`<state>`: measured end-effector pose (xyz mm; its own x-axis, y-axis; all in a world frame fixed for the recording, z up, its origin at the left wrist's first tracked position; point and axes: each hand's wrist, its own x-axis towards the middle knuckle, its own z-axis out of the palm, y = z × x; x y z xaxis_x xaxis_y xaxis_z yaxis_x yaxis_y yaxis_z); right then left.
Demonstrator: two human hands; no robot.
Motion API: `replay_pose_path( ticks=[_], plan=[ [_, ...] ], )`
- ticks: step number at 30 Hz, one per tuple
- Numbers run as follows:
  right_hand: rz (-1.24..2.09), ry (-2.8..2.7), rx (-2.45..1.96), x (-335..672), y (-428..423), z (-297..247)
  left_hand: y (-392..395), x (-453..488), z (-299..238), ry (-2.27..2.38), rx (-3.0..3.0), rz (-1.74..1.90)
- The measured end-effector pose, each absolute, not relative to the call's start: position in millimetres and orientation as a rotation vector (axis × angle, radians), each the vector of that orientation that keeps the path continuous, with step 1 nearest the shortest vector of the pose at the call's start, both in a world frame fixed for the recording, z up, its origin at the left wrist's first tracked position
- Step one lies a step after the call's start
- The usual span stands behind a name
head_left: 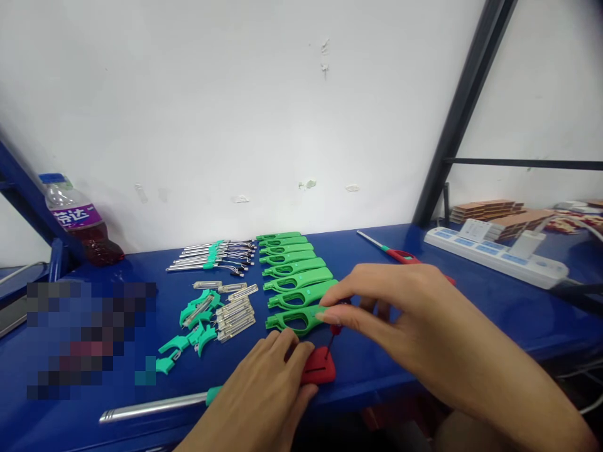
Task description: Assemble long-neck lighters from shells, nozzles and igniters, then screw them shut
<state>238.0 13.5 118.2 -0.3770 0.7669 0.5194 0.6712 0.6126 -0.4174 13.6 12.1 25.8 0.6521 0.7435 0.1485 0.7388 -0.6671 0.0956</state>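
Worktop point(518, 317) colour, anyone? Looks blue to me

Yep, blue. White power strip point(541, 273) over on the right, bottle point(80, 220) with a purple label way over on the left

OK and the hands?

Left hand point(254, 383) is curled over, pinching between fingers and thumb. Right hand point(396, 307) is pinching too, thumb to forefinger

Pinching what tho?

Left's got a red handle point(325, 375) near the worktop's front edge, just in front of a row of green shells point(313, 276). Right's on a small screwdriver point(335, 328), shaft slanting down to the red handle, can't tell if the tip's touching

Anything smaller?

Clear tubes point(238, 317) left of the shells, plus some teal bits point(203, 342) just beside those
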Motion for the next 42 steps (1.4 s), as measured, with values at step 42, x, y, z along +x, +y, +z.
replay_pose_path(
  ticks=[42],
  plan=[
    [0.093, -1.867, -1.091, 260.7, 20.7, -6.1, 19.2, -32.3, 79.7, 1.620, 2.581, 0.811]
  ],
)
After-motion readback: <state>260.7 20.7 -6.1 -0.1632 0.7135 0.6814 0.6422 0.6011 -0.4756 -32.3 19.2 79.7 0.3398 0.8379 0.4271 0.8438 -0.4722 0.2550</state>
